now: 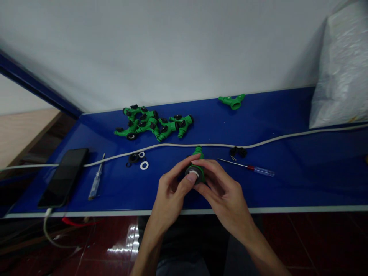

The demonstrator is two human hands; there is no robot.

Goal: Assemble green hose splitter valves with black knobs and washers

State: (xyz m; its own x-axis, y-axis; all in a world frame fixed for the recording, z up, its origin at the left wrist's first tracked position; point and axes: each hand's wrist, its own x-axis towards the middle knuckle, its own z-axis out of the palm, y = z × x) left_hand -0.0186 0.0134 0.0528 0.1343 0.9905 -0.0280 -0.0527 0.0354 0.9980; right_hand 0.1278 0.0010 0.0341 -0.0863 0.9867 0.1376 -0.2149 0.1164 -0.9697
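Both hands hold one green hose splitter (199,152) with a black collar, above the front of the blue table. My left hand (175,184) grips its left side, the thumb pressing on a white ring (194,173) in the collar's opening. Fingers of my right hand (220,184) wrap round the other side. Much of the splitter is hidden by the fingers. To the left lie a white washer (144,165), a smaller white ring (141,154) and black rings (133,157). On the right are black knobs (243,151), tiny screws (232,157) and a clear-handled screwdriver (263,171).
Several green splitters with black valves (148,124) lie in a group at the back. A bare green splitter body (232,102) lies further right. A white cable (207,145) crosses the table (299,172). A phone (64,178), another screwdriver (96,184) and a plastic bag (342,69) stand about.
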